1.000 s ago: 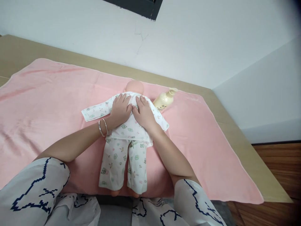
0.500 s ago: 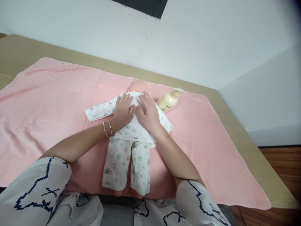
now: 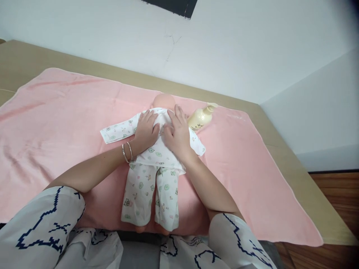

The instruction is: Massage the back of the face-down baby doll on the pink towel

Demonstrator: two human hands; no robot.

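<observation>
A baby doll [image 3: 163, 101] in a white patterned top [image 3: 157, 154] and matching trousers [image 3: 140, 192] lies on a pink blanket [image 3: 232, 175]. Its head points to the wall and its feet toward me; no face shows. My left hand [image 3: 146, 130] rests flat on the left side of the top, with two bangles [image 3: 127, 152] at the wrist. On the right side, my right hand [image 3: 177, 133] lies on the cloth with fingers spread and index finger slightly raised. Beside the doll's right shoulder area is a pale yellow pump bottle [image 3: 200, 118], lying tilted.
The blanket covers much of a light wooden table [image 3: 275, 138]. A white wall [image 3: 112, 41] stands behind it, with a dark panel [image 3: 179, 6] at the top. Brown wood flooring [image 3: 336, 198] shows beyond the table's right edge.
My right hand's fingers have lifted and spread a little, shifting slightly upward. My left hand stays in place on the top. The view has moved very slightly.
</observation>
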